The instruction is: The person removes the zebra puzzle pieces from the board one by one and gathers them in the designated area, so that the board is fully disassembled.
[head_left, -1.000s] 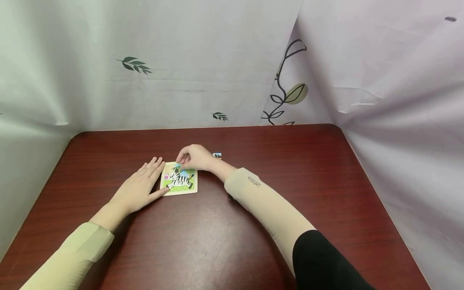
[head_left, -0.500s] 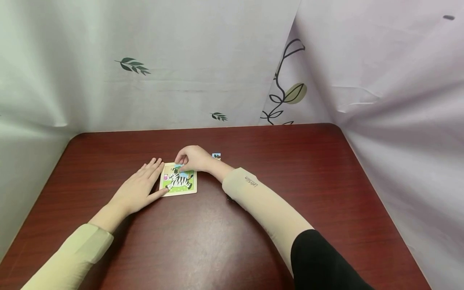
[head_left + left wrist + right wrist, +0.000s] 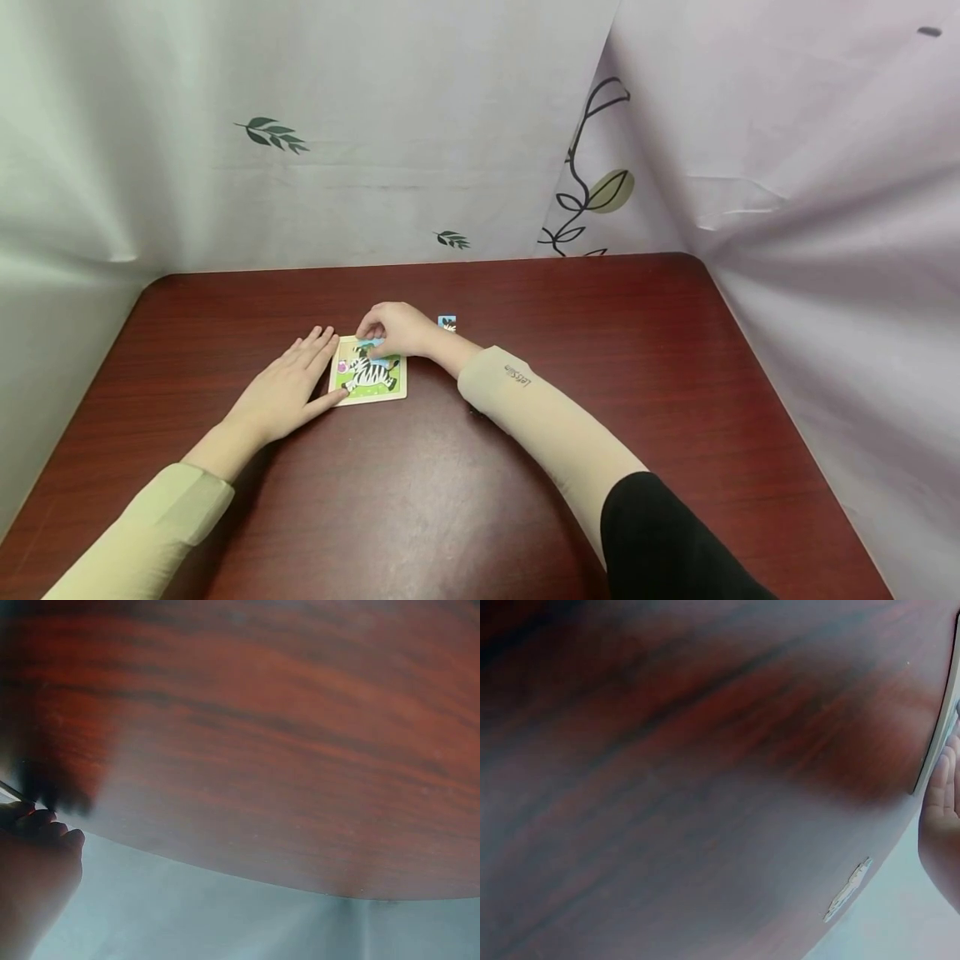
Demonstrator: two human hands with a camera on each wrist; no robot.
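A small square jigsaw puzzle board [image 3: 382, 399] with a zebra picture on green and a pale frame lies on the table. My left hand [image 3: 276, 398] rests along its left side, fingers straight, thumb at the lower left corner. Over the upper part of the board, my right hand [image 3: 402, 328] pinches a blue puzzle piece [image 3: 367, 343] between thumb and fingers, partly covering it. The left wrist view catches only the dim edge of the left hand [image 3: 37, 862]. At the right border of the right wrist view, the right hand [image 3: 943, 810] shows beside the board's edge [image 3: 936, 739].
One loose puzzle piece [image 3: 447, 322], blue with black and white, lies behind the right wrist; it appears as a puzzle piece [image 3: 847, 891] in the right wrist view too. The reddish-brown table [image 3: 420, 508] is bordered by a pale curtain [image 3: 375, 183] at back and sides.
My right hand has shifted slightly left along the top of the board with the puzzle piece. The left hand keeps its place on the board's left side.
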